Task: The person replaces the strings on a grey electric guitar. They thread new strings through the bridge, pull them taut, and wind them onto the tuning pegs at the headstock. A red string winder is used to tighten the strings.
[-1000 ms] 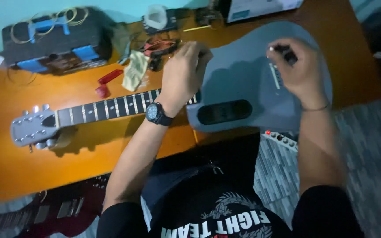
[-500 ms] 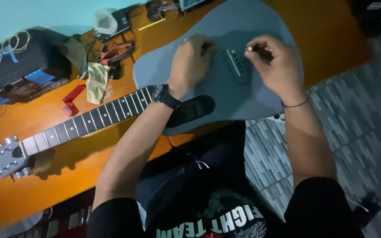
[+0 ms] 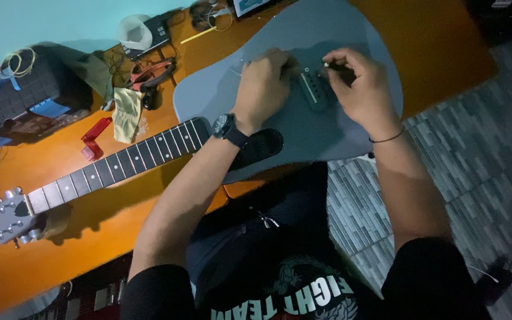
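Both our hands have closed in on the bridge (image 3: 315, 89) of the grey guitar (image 3: 303, 124), which lies flat across the orange desk (image 3: 120, 219) with its neck running to the near left. A second ago the right hand (image 3: 362, 89) was out toward the right edge of the body holding something small and dark; now it sits just right of the bridge, its grip pinched on a small light-tipped piece. The left hand (image 3: 265, 86) has stayed curled at the bridge's left side, fingers clenched around a thin string as far as we can tell. We judge the work has narrowed to the bridge itself.
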